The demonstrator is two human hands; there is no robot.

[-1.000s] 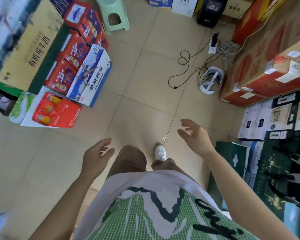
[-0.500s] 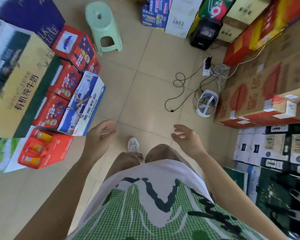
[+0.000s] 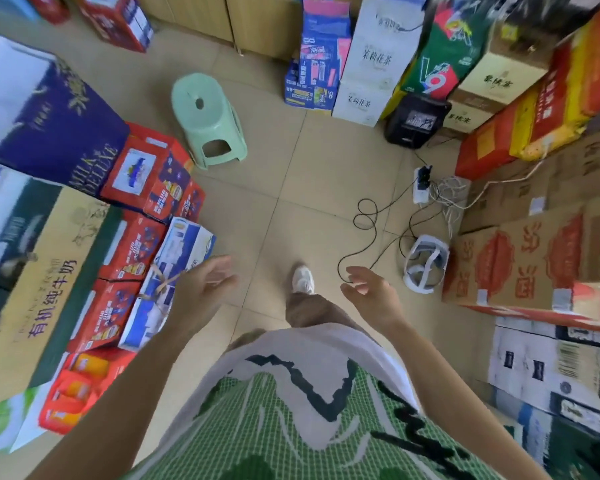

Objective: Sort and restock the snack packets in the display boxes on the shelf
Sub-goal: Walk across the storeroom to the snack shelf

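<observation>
No snack packets, display boxes or shelf show in the head view. My left hand (image 3: 201,289) hangs in front of me with loosely spread fingers, holding nothing, just right of a blue and white carton (image 3: 174,271). My right hand (image 3: 368,292) is out in front at the same height, fingers relaxed and empty. Between them I see my leg and a white shoe (image 3: 303,277) on the tiled floor.
Stacked cartons (image 3: 49,258) line the left side. A green plastic stool (image 3: 208,119) stands ahead on the left. More boxes (image 3: 374,57) stand at the far wall and brown cartons (image 3: 520,261) on the right. A power strip with cables (image 3: 421,185) and a white headset (image 3: 425,268) lie on the floor.
I have walked forward: the stool and far boxes have come closer and lower in view. Both hands stay empty and have swung slightly with the steps.
</observation>
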